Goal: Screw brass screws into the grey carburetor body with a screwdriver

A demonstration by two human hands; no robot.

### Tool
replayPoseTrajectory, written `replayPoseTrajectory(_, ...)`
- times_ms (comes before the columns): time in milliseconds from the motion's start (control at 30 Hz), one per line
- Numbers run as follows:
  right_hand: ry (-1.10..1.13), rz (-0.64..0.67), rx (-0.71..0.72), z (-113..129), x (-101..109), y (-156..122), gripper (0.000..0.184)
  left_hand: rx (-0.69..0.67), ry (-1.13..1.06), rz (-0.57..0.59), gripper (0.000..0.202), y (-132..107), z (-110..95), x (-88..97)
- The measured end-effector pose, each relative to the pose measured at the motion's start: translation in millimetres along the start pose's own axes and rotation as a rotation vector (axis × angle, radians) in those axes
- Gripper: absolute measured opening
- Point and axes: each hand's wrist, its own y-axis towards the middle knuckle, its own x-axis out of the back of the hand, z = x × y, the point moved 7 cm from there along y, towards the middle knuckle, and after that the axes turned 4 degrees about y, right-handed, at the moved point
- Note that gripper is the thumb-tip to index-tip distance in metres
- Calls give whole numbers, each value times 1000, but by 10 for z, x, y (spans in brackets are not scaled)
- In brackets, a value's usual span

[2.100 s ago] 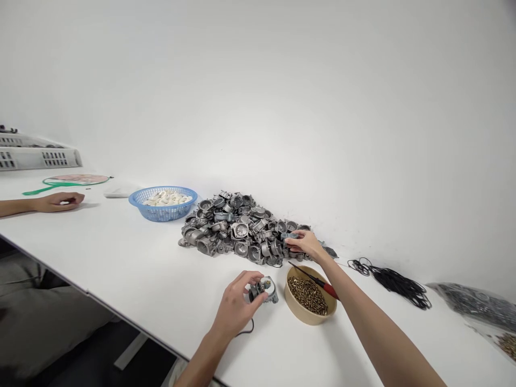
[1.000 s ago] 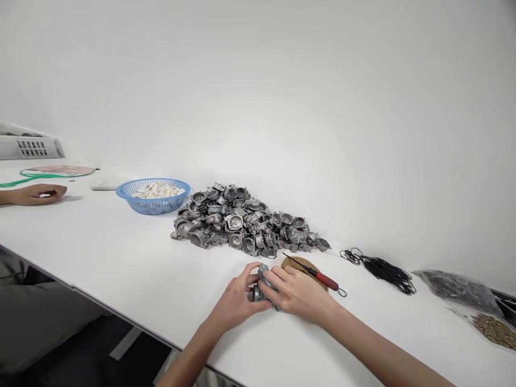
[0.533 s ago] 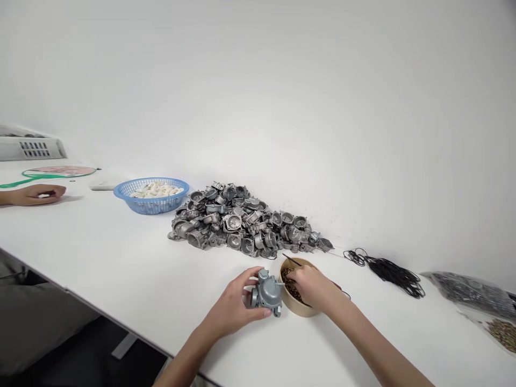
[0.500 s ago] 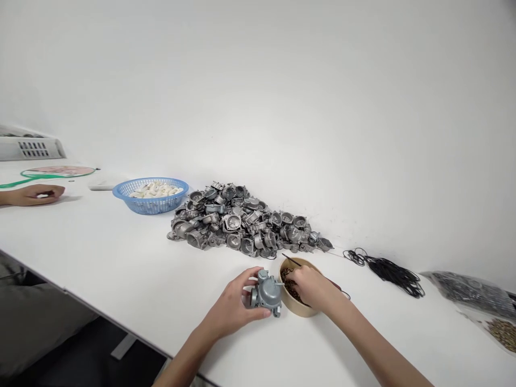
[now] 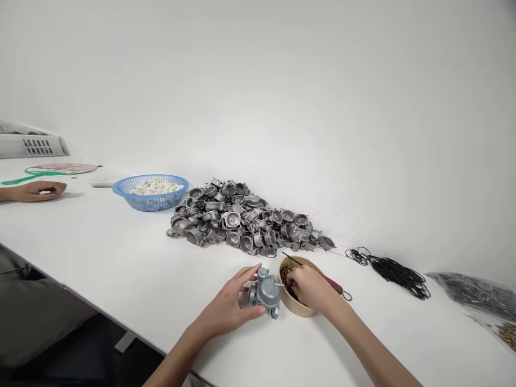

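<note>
The left hand grasps a grey metal part, thumb on the near side and fingers around the far side, its domed face turned up. The part is just left of a tan bowl, in from the front edge of the white table. The right hand dips into the bowl among small brass-coloured pieces; its fingertips are hidden, so whether they pinch one cannot be told. A screwdriver lies across the bowl, partly covered by that hand. Along the wall edge sits a heap of similar parts, with a blue basket to its left.

The step in hand appears to be picking from the bowl. The next move seems to call for a fine pinch and a lift clear of the rim and screwdriver, with the left hand steady.
</note>
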Motion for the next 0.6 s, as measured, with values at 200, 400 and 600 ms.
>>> replayPoseTrajectory(200,46,-37,2,-91,48,-42,27,-9,-62,-44,86,2,5,95)
replayPoseTrajectory(400,108,-81,28,-116,130,-100,25,-28,-51,-107,75,4,3,200)
replayPoseTrajectory(600,143,-162,59,-91,191,-106,22,-71,-31,-201,55,-13,-96,263)
